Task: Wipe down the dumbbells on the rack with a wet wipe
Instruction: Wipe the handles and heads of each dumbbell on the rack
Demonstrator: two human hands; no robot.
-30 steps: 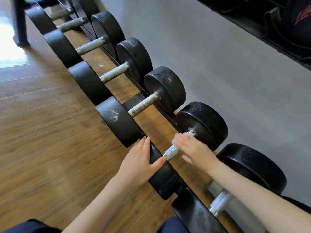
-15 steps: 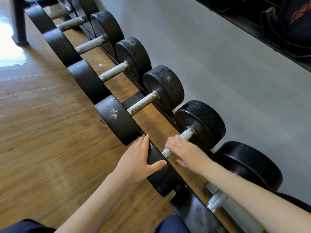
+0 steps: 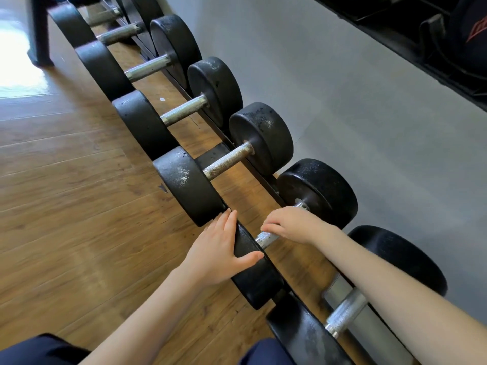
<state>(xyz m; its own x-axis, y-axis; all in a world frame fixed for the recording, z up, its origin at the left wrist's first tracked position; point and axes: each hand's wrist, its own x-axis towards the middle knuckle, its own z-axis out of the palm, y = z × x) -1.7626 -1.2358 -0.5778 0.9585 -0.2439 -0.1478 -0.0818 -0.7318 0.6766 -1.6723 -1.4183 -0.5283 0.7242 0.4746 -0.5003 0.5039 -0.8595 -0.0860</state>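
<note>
The left hand (image 3: 218, 252) rests flat against the near weight head (image 3: 257, 275) of one dumbbell. Its fingers are straight and lie together along the outer face of the head; the thumb hooks over the rim onto the inner face. The hand braces the head and grips nothing else.

The right hand (image 3: 293, 225) lies over the knurled metal handle (image 3: 266, 238) of the same dumbbell, directly beside the left thumb. Its fingers curl down around the bar. A short length of bare handle shows between the two hands. Whether a wet wipe sits under the right palm cannot be told; none is visible.

The far weight head (image 3: 320, 191) of this dumbbell stands just beyond the right hand's knuckles, close to the grey wall (image 3: 369, 127).

Beyond the fingertips of both hands, a row of further dumbbells (image 3: 229, 159) runs away along the low black rack (image 3: 210, 156), each laid crosswise with one head toward the wooden floor (image 3: 79, 206) and the other toward the wall. Beneath the right forearm lies another dumbbell (image 3: 345, 314), its handle exposed below the arm.
</note>
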